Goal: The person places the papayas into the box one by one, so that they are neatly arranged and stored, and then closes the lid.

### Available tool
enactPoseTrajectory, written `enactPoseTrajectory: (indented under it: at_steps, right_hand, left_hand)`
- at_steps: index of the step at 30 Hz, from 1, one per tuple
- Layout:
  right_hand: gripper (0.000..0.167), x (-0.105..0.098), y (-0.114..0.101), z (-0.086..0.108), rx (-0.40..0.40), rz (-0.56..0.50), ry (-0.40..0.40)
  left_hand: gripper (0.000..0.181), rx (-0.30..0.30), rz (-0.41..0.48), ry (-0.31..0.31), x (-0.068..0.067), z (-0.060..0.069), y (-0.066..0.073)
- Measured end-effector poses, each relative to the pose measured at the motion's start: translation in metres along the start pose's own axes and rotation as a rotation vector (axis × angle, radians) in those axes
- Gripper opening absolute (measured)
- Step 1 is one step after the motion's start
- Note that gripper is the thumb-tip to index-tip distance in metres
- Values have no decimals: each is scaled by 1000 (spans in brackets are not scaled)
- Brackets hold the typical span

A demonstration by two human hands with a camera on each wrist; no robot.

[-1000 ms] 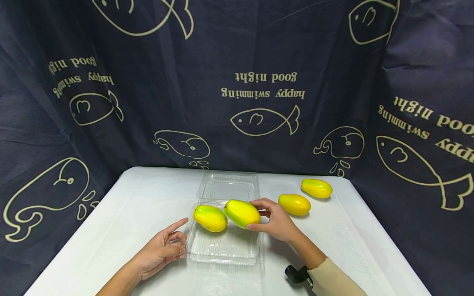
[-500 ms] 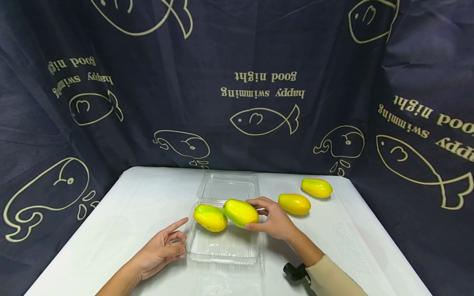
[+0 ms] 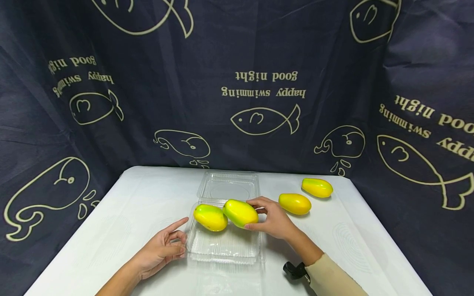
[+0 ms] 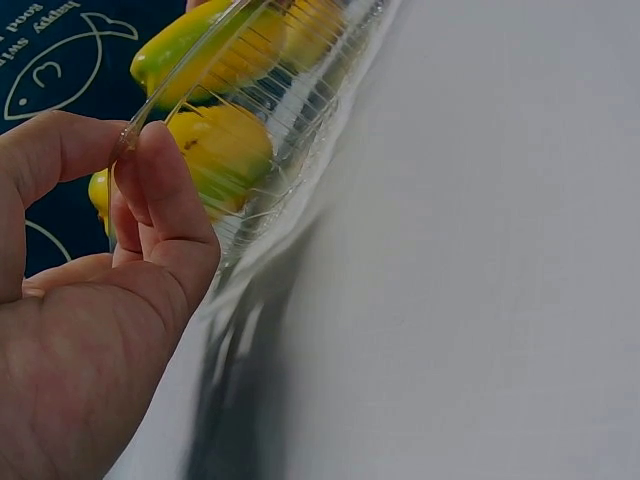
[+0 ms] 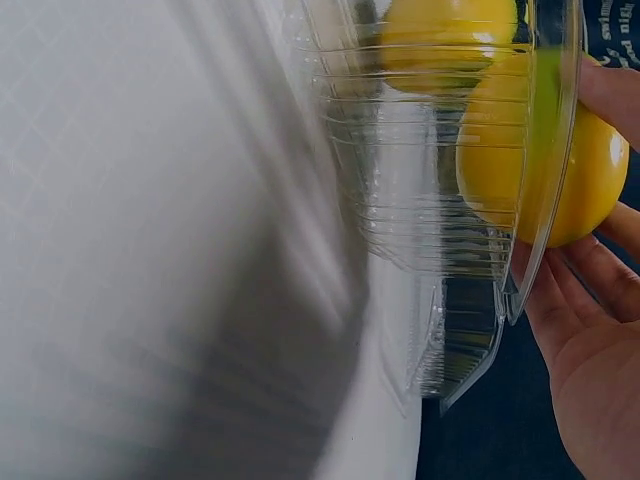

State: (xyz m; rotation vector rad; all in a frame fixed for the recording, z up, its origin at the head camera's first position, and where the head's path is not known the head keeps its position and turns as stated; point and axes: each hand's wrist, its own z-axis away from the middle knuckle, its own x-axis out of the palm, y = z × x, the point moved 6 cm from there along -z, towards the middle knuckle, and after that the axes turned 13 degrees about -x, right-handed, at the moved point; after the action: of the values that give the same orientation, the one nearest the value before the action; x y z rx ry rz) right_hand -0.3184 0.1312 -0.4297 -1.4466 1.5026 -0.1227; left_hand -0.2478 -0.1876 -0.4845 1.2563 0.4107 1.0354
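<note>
In the head view, a clear container (image 3: 218, 250) rests on the white surface (image 3: 122, 224), its lid (image 3: 233, 189) folded back on the far side. By what lies where, the filling looks partly done. One papaya, the left papaya (image 3: 210, 218), lies inside, toward the far left of the base. The held papaya (image 3: 240, 214) is over the far right part of the base, just beside the left papaya, and the right hand (image 3: 274, 218) grips it from its right side, so I judge this second placement unfinished. Two more are outside on the surface to the right: the near papaya (image 3: 295, 204) and, farther off, the far papaya (image 3: 317, 188). The lid is not closed. The left hand (image 3: 161, 253) is at the container's left edge with one finger pointing out straight.

In the left wrist view, the left hand's fingers pinch the container's rim (image 4: 188, 78), which seems to steady it. The left papaya shows behind the clear wall.

In the right wrist view, the right hand's fingers curve round the held papaya, which sits partly behind the clear wall and partly out past the rim. It is not released, and whether it touches the container's floor I cannot tell.
</note>
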Motion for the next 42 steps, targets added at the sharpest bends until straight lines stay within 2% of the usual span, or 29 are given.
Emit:
enactPoseTrajectory:
  at_steps: [22, 28, 42]
  right_hand:
    - [68, 1, -2, -2, -20, 123, -53]
    - [66, 3, -3, -2, -6, 162, -81]
    - [67, 4, -7, -3, -14, 233, -125]
  left_hand:
    - [95, 3, -6, 8, 0, 0, 1]
    - [96, 23, 3, -5, 2, 3, 2]
    - [93, 3, -2, 8, 1, 0, 1]
